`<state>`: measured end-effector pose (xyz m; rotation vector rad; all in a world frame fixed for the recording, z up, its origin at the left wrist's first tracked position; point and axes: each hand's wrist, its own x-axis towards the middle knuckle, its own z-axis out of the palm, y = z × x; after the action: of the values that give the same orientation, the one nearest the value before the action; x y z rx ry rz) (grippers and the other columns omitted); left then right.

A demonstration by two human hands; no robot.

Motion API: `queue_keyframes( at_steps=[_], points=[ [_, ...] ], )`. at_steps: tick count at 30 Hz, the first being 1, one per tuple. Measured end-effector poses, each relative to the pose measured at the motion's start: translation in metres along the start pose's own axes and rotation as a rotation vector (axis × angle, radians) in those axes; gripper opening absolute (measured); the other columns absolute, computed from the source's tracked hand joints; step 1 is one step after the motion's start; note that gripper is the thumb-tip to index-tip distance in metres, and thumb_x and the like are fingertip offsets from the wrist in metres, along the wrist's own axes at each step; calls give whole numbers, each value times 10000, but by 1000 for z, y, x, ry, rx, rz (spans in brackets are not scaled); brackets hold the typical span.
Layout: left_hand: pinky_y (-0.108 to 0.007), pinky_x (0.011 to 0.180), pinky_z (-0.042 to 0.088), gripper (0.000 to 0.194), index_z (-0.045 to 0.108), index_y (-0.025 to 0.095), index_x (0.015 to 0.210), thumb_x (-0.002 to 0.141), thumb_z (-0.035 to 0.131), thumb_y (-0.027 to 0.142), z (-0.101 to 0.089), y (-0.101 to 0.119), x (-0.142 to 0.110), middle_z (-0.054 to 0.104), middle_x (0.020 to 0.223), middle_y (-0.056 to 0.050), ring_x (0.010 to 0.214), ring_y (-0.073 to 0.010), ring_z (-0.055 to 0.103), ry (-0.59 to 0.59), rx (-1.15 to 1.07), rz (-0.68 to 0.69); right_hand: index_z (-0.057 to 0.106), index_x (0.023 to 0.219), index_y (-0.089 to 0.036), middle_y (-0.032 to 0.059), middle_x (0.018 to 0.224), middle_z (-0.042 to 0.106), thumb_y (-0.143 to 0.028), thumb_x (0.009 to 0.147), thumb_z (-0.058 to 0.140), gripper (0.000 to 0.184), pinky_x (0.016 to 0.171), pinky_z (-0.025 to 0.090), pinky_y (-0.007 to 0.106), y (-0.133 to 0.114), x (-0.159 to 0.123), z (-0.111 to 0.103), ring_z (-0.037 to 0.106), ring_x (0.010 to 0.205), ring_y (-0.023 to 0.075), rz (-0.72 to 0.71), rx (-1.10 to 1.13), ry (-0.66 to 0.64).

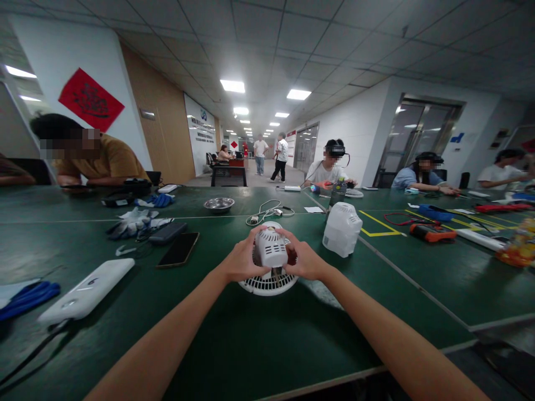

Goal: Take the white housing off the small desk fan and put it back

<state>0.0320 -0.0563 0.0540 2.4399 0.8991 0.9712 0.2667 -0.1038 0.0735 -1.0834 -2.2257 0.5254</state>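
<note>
Housing [272, 249] over round white grille [268, 286]
Left hand [242, 259] and right hand [307, 260], both curved, grip the housing from two sides

The green table [246, 345] carries a metal bowl [219, 206], dark phone [178, 250], whitish container [341, 231] and white grille [268, 290]

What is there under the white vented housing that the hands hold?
Under the white vented housing, between the left hand and right hand, the near part of a round white grille shows. Its middle is covered, so what lies there cannot be seen.
</note>
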Motion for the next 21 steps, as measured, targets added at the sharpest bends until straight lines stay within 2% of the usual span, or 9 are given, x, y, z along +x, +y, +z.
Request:
queue_keyframes(
  at_steps=[8, 14, 21],
  points=[
    [-505, 970, 427, 1035, 199, 291, 1441, 609, 789, 471, -7, -3, 0, 458, 1386, -133, 1169, -349, 537, -77, -50, 26, 202, 1478, -272, -36, 793, 608, -139, 716, 652, 895, 701, 500, 315, -4, -1, -6, 604, 689, 152, 32, 17, -44],
    [-557, 1046, 345, 1258, 112, 253, 1476, 485, 857, 467, -9, -6, 2, 381, 1440, -176, 1261, -391, 447, -148, -49, 47, 209, 1456, -272, -39, 783, 599, -155, 724, 669, 873, 689, 497, 303, -4, 0, -9, 609, 688, 153, 38, 30, -82],
    [-544, 1043, 354, 1221, 183, 253, 1451, 463, 866, 472, -6, -8, 0, 418, 1407, -151, 1243, -380, 468, -94, -7, 17, 210, 1449, -279, -60, 739, 578, -137, 689, 704, 918, 678, 469, 275, -5, 4, -9, 585, 657, 136, 58, -2, -109]
  ],
)
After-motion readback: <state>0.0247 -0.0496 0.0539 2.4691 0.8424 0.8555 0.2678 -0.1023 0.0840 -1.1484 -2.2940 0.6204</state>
